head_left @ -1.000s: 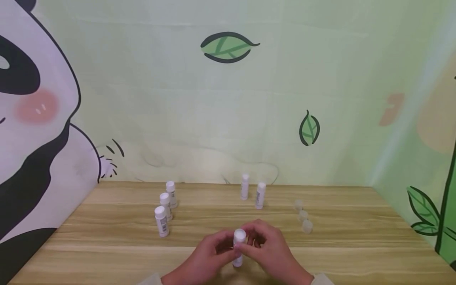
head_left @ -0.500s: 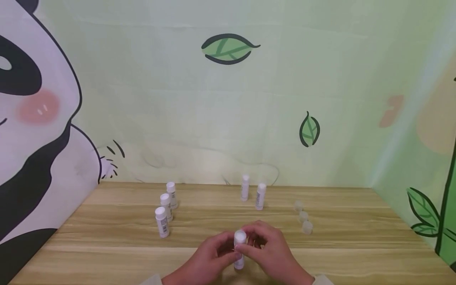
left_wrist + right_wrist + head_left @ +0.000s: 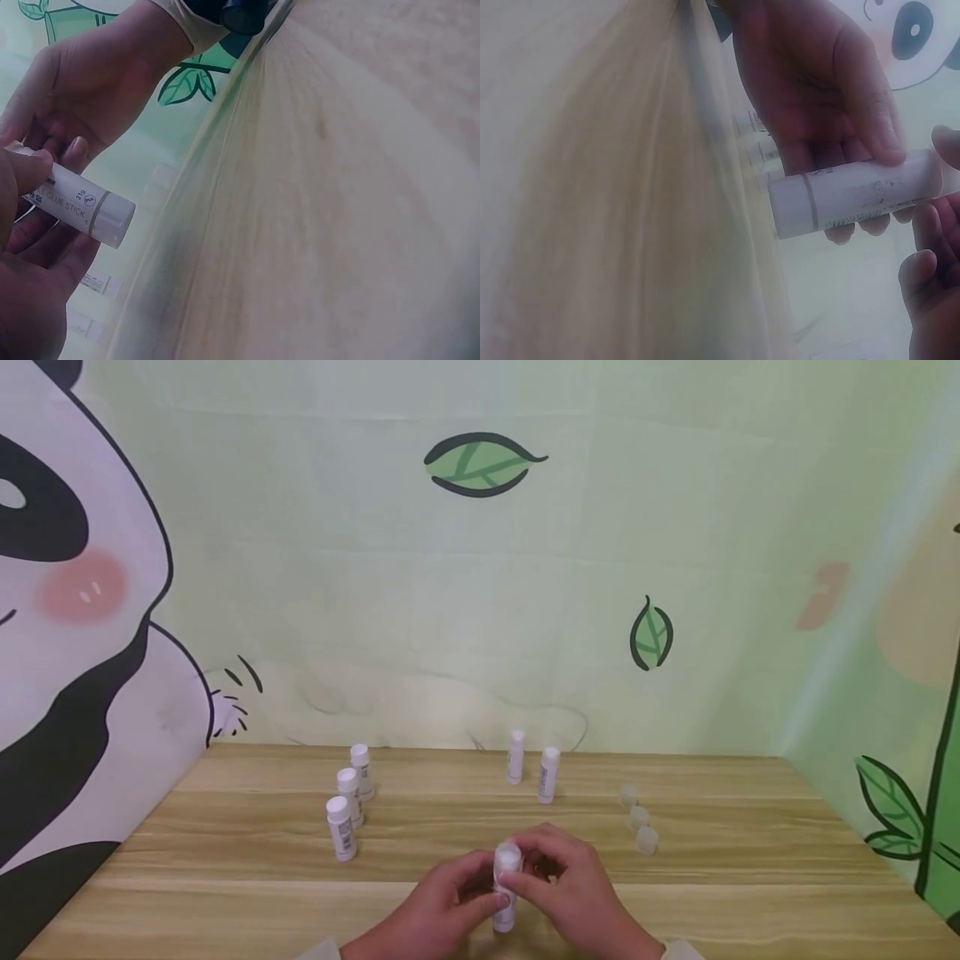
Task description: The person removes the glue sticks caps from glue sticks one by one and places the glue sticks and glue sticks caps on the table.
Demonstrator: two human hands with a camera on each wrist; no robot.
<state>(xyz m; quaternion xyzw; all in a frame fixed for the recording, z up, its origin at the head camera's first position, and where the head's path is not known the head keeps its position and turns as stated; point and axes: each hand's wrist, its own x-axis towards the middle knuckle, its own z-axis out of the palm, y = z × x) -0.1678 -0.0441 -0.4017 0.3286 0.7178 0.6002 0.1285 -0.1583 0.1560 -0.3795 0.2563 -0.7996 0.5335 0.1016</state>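
A white glue stick (image 3: 505, 917) stands nearly upright between both hands, low in the middle of the head view. My left hand (image 3: 448, 897) grips its body, thumb across the near side. The right hand (image 3: 564, 881) pinches it near the pale top end, thumb in front. "GLUE STICK" is printed on the tube (image 3: 71, 199) in the left wrist view. In the right wrist view, the left hand's fingers (image 3: 874, 225) curl under the tube, and the right hand's fingertips (image 3: 916, 266) reach its upper end. Whether the base touches the table is unclear.
On the wooden table (image 3: 247, 910), three white glue sticks (image 3: 342, 839) stand in a row at the left. Two more glue sticks (image 3: 548, 775) stand at the back. Three small translucent caps (image 3: 647, 840) lie in a line at the right. A printed cloth (image 3: 337, 568) hangs behind.
The held glue stick's lower end shows slightly lower and a touch farther right. Both hands keep their hold with hardly any movement; the other things stay put.
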